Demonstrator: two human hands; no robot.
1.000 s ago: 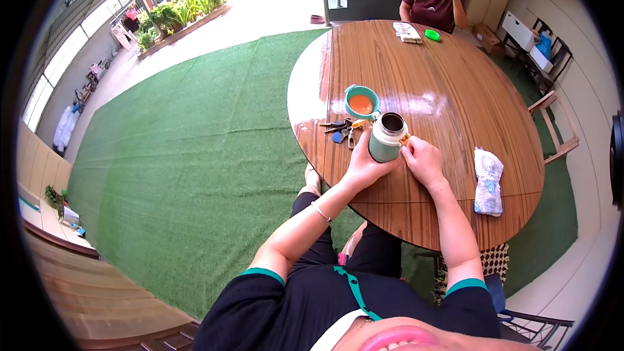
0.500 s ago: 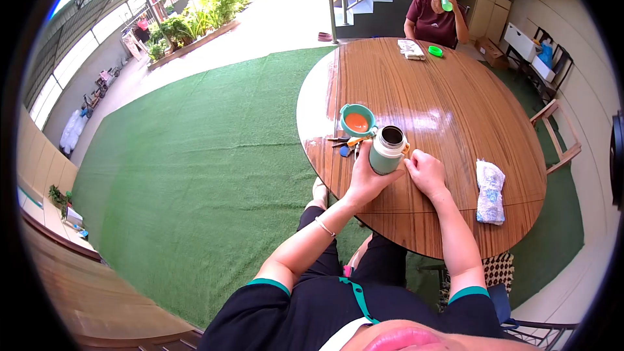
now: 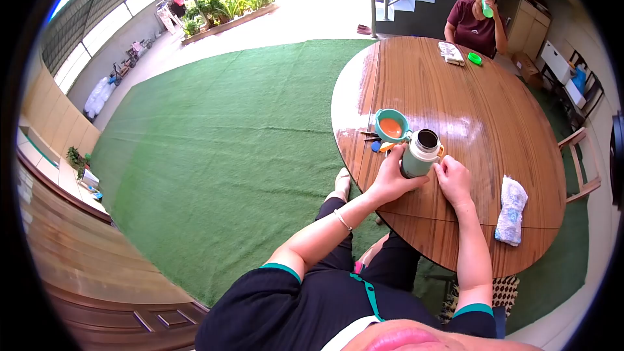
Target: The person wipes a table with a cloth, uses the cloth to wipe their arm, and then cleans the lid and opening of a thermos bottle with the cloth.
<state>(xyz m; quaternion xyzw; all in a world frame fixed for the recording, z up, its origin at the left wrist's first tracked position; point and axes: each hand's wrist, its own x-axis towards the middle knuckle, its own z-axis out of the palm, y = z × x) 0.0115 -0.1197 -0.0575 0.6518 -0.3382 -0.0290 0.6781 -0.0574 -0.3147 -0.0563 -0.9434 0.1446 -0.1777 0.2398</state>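
A thermos flask (image 3: 420,153), pale green below with a white neck, stands uncapped on the wooden table, its dark mouth facing up. My left hand (image 3: 394,179) is wrapped around its lower left side. Close to the flask's right side, near an orange clip (image 3: 441,150), my right hand (image 3: 454,179) rests on the table with fingers curled in; whether anything is inside them is hidden. Just behind the flask sits a teal lid (image 3: 391,126) with an orange inside. Small dark and blue items (image 3: 376,145) lie beside my left hand, partly covered.
A rolled white cloth (image 3: 511,211) lies on the table (image 3: 481,149) at right. Across it, a seated person (image 3: 476,26) holds a green bottle (image 3: 487,8) up, with a folded cloth (image 3: 451,53) and green lid (image 3: 474,58) in front. A wooden frame (image 3: 580,162) stands at right.
The view has swung slightly left, so everything appears shifted right. My left hand stays around the flask; my right hand stays curled beside it. The other person still holds the bottle up.
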